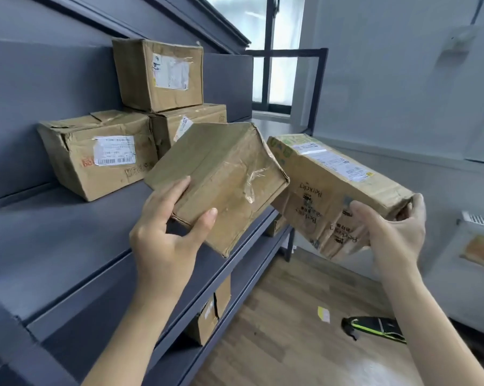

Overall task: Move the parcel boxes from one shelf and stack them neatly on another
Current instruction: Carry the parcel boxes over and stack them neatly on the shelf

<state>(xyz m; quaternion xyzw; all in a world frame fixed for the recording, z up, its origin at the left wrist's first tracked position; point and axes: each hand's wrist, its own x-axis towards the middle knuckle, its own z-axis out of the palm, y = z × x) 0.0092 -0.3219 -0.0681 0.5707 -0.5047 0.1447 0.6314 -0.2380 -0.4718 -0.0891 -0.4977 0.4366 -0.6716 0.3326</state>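
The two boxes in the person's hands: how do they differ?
The left hand grips a plain box with clear tape and no label showing; the right hand grips a printed box with a white shipping label and black lettering. The plain box looks squarer, the printed box longer. Both are worn brown cardboard, tilted, off the shelf.

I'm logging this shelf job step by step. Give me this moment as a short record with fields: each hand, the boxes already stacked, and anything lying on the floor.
left hand: left hand grips the plain box, tilted, above the shelf edge
right hand: right hand grips the printed box, tilted, off the shelf end
stacked boxes: two on the shelf side by side, labelled box and rear box; top box sits on them
lower shelf: another box
floor: black-and-green object, paper scrap
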